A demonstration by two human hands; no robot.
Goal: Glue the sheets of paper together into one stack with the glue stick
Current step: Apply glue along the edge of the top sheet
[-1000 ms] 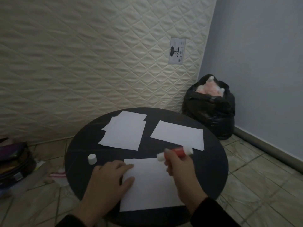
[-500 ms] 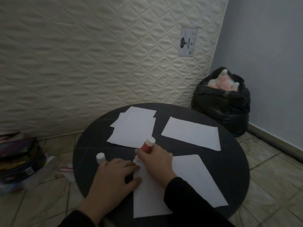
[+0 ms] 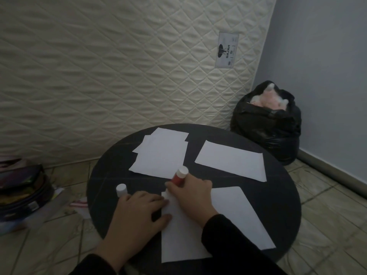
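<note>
White cap (image 3: 121, 189): stands upright near the left edge of the round black table (image 3: 282, 197), just beside the left hand.
Left hand (image 3: 137, 213): lies flat with straight fingers; the fingertips press the left edge of the near sheet (image 3: 234, 217).
Near sheet: white paper at the near edge of the table, partly under both hands.
Pile of sheets (image 3: 160, 153): several white sheets, not aligned, at the far-left part of the table.
Right hand (image 3: 195, 195): fingers curled around the glue stick (image 3: 179, 177), over the far-left corner of the near sheet.
Glue stick: red body with a white end pointing up and away; the lower tip is hidden by the hand.
Single sheet (image 3: 232, 159): 1 white paper toward the far-right edge, apart from the others.
</note>
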